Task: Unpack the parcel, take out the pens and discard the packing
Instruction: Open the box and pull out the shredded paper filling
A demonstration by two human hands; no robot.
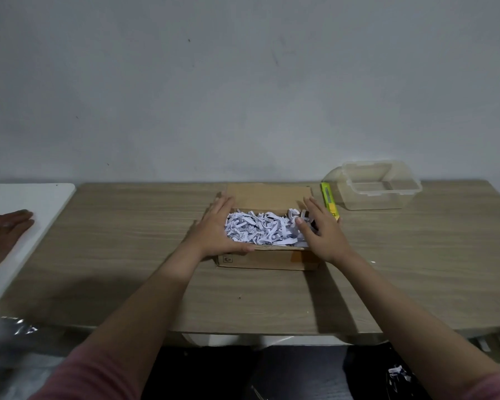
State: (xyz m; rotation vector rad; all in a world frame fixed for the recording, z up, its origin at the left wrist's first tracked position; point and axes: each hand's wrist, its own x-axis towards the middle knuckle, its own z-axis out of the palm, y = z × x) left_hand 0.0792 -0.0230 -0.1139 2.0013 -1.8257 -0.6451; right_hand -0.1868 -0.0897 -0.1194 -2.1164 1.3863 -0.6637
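Observation:
An open cardboard parcel (267,259) sits in the middle of the wooden table (127,255), its far flap folded back. White shredded paper (260,228) fills it to the top. No pens show. My left hand (215,229) lies flat on the parcel's left edge, fingers straight, thumb along the front rim. My right hand (322,226) rests with straight fingers on the right edge, over the shreds there.
A yellow-green utility knife (329,200) lies just right of the parcel. Behind it stands an empty clear plastic container (373,186). Another person's hand (5,226) rests on a white table (41,197) at the left. Shredded scraps (397,372) lie on the dark floor.

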